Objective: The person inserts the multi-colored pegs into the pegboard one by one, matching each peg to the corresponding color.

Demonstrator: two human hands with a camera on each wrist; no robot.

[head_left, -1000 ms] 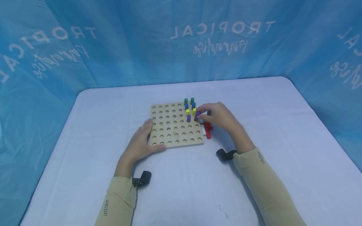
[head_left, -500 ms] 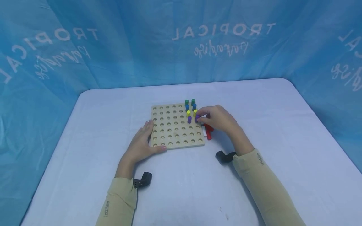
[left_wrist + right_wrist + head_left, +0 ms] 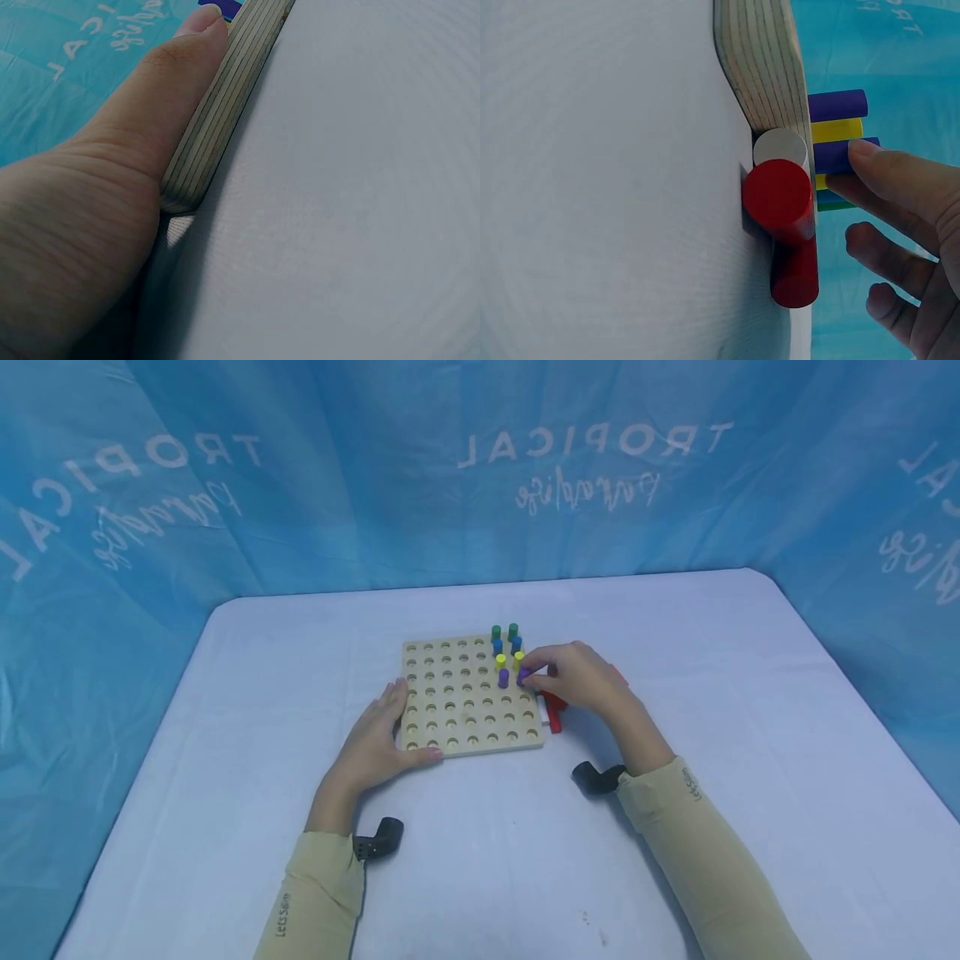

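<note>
A square wooden pegboard (image 3: 450,703) with rows of round holes lies on the table. My left hand (image 3: 371,739) spans its near left corner, fingers along the left side and straight thumb on the front edge. With thumb and forefinger, my right hand (image 3: 577,672) pinches an upright purple peg (image 3: 832,156) that stands in the board's right column. Beside it stands another purple peg (image 3: 504,679). Behind these, in pairs, are yellow pegs (image 3: 501,662), blue pegs (image 3: 498,647) and green pegs (image 3: 497,633).
Loose red pegs (image 3: 778,196) and a white peg (image 3: 778,146) lie against the board's right side, partly under my right hand. White cloth covers the table (image 3: 480,860). A blue curtain (image 3: 375,485) hangs behind it.
My right hand has lowered the purple peg from a tilt above the board to upright in a hole. The left hand stays at the board's corner.
</note>
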